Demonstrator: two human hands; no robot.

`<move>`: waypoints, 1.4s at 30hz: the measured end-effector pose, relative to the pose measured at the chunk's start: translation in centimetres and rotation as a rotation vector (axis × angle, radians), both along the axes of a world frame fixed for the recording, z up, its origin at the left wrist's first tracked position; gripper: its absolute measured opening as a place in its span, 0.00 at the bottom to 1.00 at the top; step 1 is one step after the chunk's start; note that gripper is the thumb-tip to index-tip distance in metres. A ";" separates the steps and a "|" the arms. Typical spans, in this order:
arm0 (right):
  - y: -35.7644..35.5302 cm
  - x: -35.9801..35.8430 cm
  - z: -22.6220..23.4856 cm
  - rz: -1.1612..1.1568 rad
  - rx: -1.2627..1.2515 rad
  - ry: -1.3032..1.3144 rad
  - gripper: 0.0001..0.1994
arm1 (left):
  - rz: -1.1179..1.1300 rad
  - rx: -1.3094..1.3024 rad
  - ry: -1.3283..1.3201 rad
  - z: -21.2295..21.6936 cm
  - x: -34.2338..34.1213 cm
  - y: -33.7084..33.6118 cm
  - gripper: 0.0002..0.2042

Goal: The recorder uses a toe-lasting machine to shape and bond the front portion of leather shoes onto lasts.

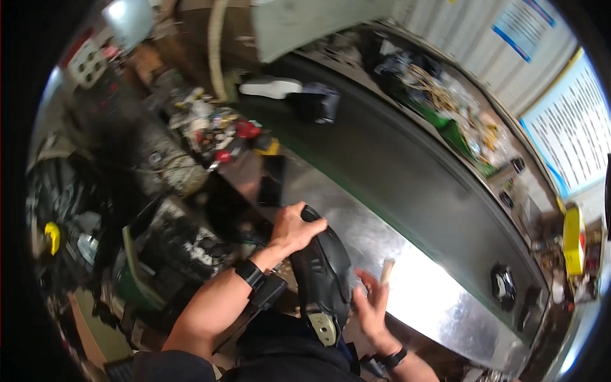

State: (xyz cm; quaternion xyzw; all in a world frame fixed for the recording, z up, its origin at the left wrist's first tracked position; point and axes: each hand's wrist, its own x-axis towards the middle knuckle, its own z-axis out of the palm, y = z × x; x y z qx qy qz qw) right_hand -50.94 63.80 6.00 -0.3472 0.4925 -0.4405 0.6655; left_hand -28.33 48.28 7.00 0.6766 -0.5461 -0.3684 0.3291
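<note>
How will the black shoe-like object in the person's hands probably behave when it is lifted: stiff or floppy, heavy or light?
The black shoe-like object probably stays fairly stiff: it keeps its curved shape though the left hand grips only its top end. It seems light, since one hand steadies it while the right hand is spread open beside it. Its smooth, slightly shiny surface may be a little slippery.

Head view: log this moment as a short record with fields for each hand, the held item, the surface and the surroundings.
left hand: left hand grips the top of the black shoe
right hand: right hand open, fingers spread, beside the shoe's side; contact cannot be told
held item: dark shoe, pale patch at its near end
surface: shiny metal ledge along a dark conveyor belt
on belt: white shoe sole, small dark item
surroundings: cluttered parts pile to the left
</note>
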 end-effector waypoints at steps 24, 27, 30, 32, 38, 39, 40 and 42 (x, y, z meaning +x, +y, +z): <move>11.5 53.7 10.4 0.704 0.097 -0.290 0.07 | 1.038 -0.523 0.953 16.7 46.3 39.3 0.23; 11.8 57.5 11.3 0.720 0.084 -0.417 0.06 | 0.893 -0.522 1.259 15.8 44.7 41.1 0.25; 11.6 60.1 12.2 0.697 0.191 -0.401 0.06 | 0.988 -0.538 1.354 14.7 44.5 41.0 0.22; 11.4 61.4 12.5 0.692 0.178 -0.370 0.05 | 1.037 -0.572 1.356 13.7 45.6 40.5 0.21; 10.6 65.6 10.7 0.575 0.241 -0.345 0.04 | 1.141 -0.512 1.340 11.1 49.8 38.9 0.21; 10.3 66.4 10.2 0.526 0.351 -0.306 0.05 | 1.124 -0.525 1.338 10.9 50.3 38.7 0.21; 10.2 66.8 9.8 0.530 0.299 -0.324 0.07 | 1.143 -0.517 1.370 10.8 50.6 38.5 0.21; 9.8 67.5 9.2 0.536 0.278 -0.343 0.07 | 1.164 -0.501 1.403 10.7 51.1 38.2 0.20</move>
